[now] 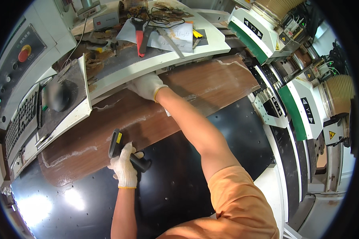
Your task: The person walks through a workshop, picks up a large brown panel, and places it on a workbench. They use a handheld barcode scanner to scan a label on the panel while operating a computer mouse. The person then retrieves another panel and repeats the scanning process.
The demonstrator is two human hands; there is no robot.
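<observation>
My left hand (125, 167), in a white knit glove, is closed around a black handheld scanner (115, 142) with a yellow label. The scanner is above the front edge of a long brown wooden board (147, 129) marked with whitish streaks. My right hand (147, 86), gloved too, reaches across the board to the underside of the white machine ledge (127, 79). Its fingers are hidden by the ledge and the glove, so what they touch does not show. The board lies on a dark table surface (179, 171) dotted with small holes.
On the ledge lie red-and-black-handled tool (140, 38), papers (173, 38), a metal ruler (170, 43) and cables. A keyboard (23, 117) and mouse (58, 96) rest on a left shelf, below a red button (24, 55). Machine heads with green skirts (293, 109) stand right.
</observation>
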